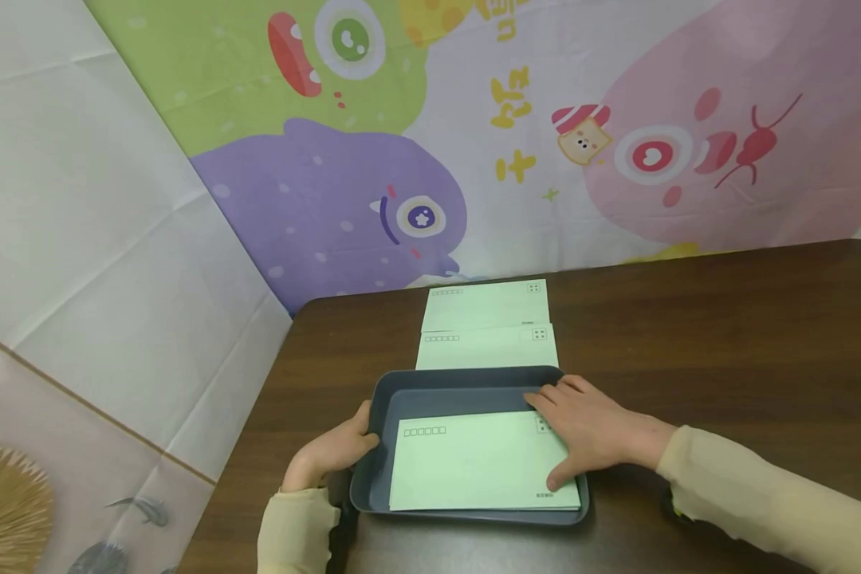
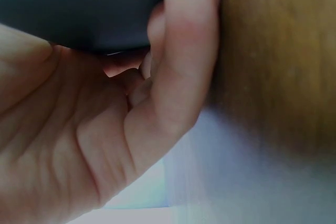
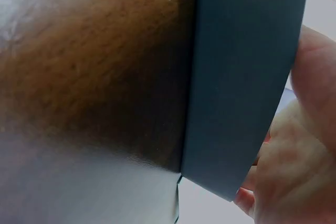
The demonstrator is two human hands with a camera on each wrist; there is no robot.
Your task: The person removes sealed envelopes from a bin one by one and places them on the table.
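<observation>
A dark grey-blue rectangular tray (image 1: 466, 378) rests on the table, with pale green envelopes (image 1: 473, 470) lying flat in it. At the tray's left side my left hand (image 1: 337, 448) grips the wall, thumb over the rim; the left wrist view shows the fingers (image 2: 186, 51) bent against the dark tray. My right hand (image 1: 591, 430) reaches over the right rim. Its outstretched fingers lie over the top envelope's upper right corner, and its thumb is near the lower right corner. In the right wrist view the tray's outer wall (image 3: 239, 77) hides part of that hand.
Behind the tray lie two more pale green envelopes (image 1: 484, 307), one overlapping the other, the nearer partly covered by the tray. The dark brown wooden table (image 1: 725, 343) meets a cartoon-printed cloth (image 1: 516, 215) at the back. A white cloth (image 1: 115, 199) hangs at the left.
</observation>
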